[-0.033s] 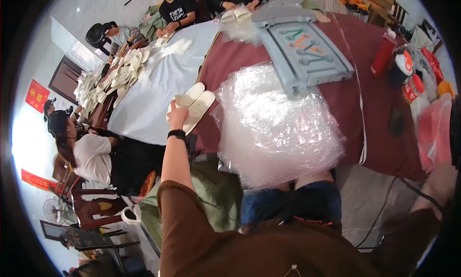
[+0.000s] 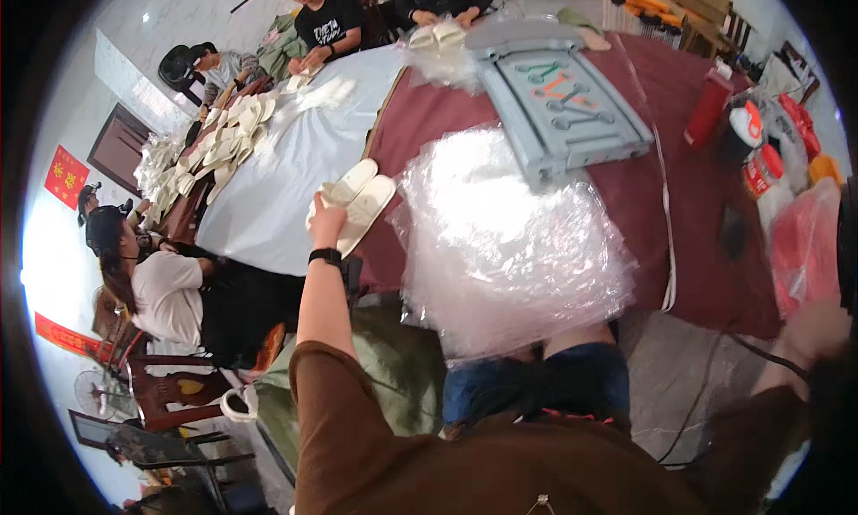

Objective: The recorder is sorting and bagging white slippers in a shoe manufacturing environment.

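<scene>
1. Two cream slippers (image 2: 365,204), side by side as a pair, at the near edge of the table, over the meeting of maroon and pale coverings; whether they touch the cloth cannot be told. Position: in the left hand, well apart from the right forearm.
2. One left hand (image 2: 327,222), fingers curled closed on the near left side of the pair; dark watch (image 2: 325,256) at the wrist.
3. One right forearm (image 2: 809,345), at the far right rim; its hand lies out of sight, grip undeterminable.
4. One stack of clear plastic bags (image 2: 514,274), just right of the pair, overhanging the table edge.
5. One grey plastic panel (image 2: 617,140) with coloured bone-shaped marks, touching the stack's upper side.
6. One maroon cloth (image 2: 710,256), beneath the stack and panel.
7. One heap of cream slippers (image 2: 234,138), upper left, beside the pale sheet (image 2: 259,211).
</scene>
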